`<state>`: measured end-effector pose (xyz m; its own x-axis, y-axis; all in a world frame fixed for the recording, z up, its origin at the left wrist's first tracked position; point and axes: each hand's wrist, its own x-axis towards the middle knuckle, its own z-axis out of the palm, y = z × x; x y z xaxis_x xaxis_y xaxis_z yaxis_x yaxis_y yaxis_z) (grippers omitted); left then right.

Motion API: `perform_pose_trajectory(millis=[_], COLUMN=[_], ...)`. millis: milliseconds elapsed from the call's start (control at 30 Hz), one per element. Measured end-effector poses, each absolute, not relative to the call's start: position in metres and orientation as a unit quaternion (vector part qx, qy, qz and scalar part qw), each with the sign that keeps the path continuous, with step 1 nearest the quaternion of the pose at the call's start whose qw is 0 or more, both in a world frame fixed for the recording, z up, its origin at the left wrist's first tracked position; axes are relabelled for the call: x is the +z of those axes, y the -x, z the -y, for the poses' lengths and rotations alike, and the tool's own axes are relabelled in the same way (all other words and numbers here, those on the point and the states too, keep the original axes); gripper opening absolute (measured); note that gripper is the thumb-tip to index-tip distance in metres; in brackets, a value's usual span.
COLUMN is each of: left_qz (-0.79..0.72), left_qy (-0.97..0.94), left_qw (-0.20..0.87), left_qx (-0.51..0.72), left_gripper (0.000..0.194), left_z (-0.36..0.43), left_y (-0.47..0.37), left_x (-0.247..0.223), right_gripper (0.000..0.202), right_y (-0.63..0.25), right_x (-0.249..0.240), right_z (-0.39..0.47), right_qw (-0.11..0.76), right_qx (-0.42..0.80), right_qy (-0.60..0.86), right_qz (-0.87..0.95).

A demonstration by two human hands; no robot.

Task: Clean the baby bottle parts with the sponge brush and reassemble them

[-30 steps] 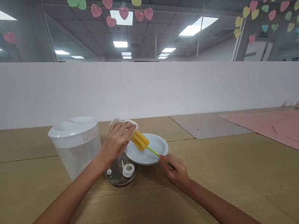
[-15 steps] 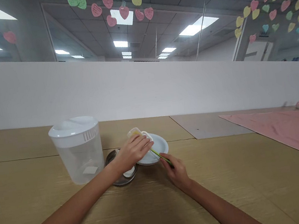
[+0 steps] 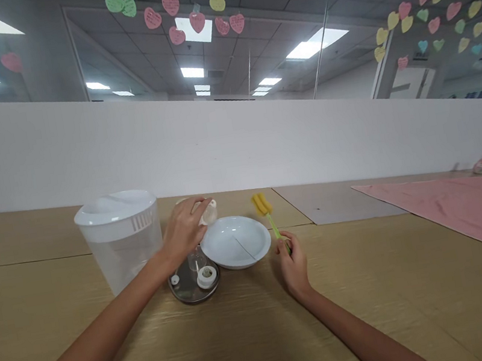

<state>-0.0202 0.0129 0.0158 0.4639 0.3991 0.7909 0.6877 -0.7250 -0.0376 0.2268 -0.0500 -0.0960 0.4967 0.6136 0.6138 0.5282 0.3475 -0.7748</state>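
Left grip (image 3: 186, 225) clasps a pale container (image 3: 208, 213); right grip (image 3: 293, 262) pinches the yellow sponge brush (image 3: 259, 204), head up beyond that grip; best, I'd judge, to steady the container above the bowl (image 3: 221, 241) between both grips and keep the brush aligned

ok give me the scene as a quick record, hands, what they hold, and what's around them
left hold: left hand around a pale container, partly hidden
right hold: right hand on the green handle of a brush, yellow head pointing away
brush and container: apart
centre: white bowl on the table
left of bowl: metal tray bearing a white ring-shaped part
farther left: clear bin, white lid on top
far right: pink cloth
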Motion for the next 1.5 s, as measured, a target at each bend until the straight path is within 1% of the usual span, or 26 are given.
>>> perform_pose_trajectory(millis=[100,200,267,333,567,733,833,867,900,967,1000,1033,1100,1133,1200,1267,1400,1500], left_qz=[0.380,0.377,0.362,0.344,0.286,0.294,0.279,0.278,0.283,0.325,0.355,0.387,0.461,0.499,0.524,0.530,0.529,0.504], left_qy=[0.806,0.806,0.826,0.853,0.920,0.924,0.927,0.925,0.922,0.908,0.900,0.893,0.870,0.856,0.846,0.843,0.841,0.850], left_qw=[0.003,-0.149,-0.208,-0.225,-0.202,-0.191,-0.204,-0.211,-0.212,-0.167,-0.111,-0.046,0.060,0.080,0.071,0.062,0.045,0.008], left_qx=[-0.454,-0.430,-0.378,-0.321,-0.176,-0.154,-0.144,-0.148,-0.160,-0.205,-0.225,-0.226,-0.163,-0.109,-0.073,-0.071,-0.105,-0.153], left_gripper=[0.059,0.070,0.073,0.074,0.076,0.070,0.072,0.069,0.063,0.039,0.032,0.030,0.025,0.020,0.017,0.020,0.025,0.028], left_z=[0.000,0.015,0.028,0.042,0.071,0.069,0.063,0.059,0.053,0.037,0.028,0.018,0.000,-0.007,-0.019,-0.026,-0.033,-0.039], left_y=[0.012,0.004,-0.001,-0.006,-0.018,-0.015,-0.010,-0.007,-0.003,0.005,0.010,0.015,0.025,0.029,0.033,0.035,0.035,0.037], left_x=[0.022,0.025,0.025,0.024,0.009,0.006,0.016,0.020,0.024,0.029,0.029,0.027,0.017,0.010,-0.006,-0.022,-0.041,-0.047], right_gripper=[0.026,0.025,0.025,0.025,0.020,0.019,0.022,0.022,0.022,0.022,0.022,0.022,0.024,0.025,0.028,0.030,0.029,0.026], right_y=[-0.234,-0.240,-0.243,-0.244,-0.237,-0.233,-0.232,-0.231,-0.230,-0.227,-0.225,-0.223,-0.220,-0.219,-0.216,-0.215,-0.215,-0.215], right_x=[-0.101,-0.108,-0.112,-0.114,-0.109,-0.105,-0.103,-0.102,-0.101,-0.098,-0.097,-0.096,-0.095,-0.094,-0.093,-0.092,-0.092,-0.092], right_z=[0.042,0.037,0.034,0.033,0.037,0.039,0.040,0.041,0.043,0.046,0.048,0.050,0.055,0.057,0.060,0.061,0.061,0.061], right_qw=[0.656,0.642,0.632,0.624,0.576,0.536,0.531,0.534,0.540,0.555,0.559,0.558,0.538,0.522,0.492,0.476,0.467,0.466], right_qx=[0.049,0.063,0.066,0.068,0.077,0.037,0.004,-0.006,-0.017,-0.043,-0.058,-0.072,-0.101,-0.116,-0.140,-0.155,-0.153,-0.146], right_qy=[0.597,0.617,0.622,0.619,0.606,0.622,0.626,0.624,0.620,0.602,0.588,0.570,0.530,0.510,0.477,0.451,0.421,0.415], right_qz=[0.459,0.451,0.458,0.472,0.543,0.569,0.571,0.570,0.569,0.573,0.582,0.599,0.648,0.674,0.715,0.739,0.763,0.768])
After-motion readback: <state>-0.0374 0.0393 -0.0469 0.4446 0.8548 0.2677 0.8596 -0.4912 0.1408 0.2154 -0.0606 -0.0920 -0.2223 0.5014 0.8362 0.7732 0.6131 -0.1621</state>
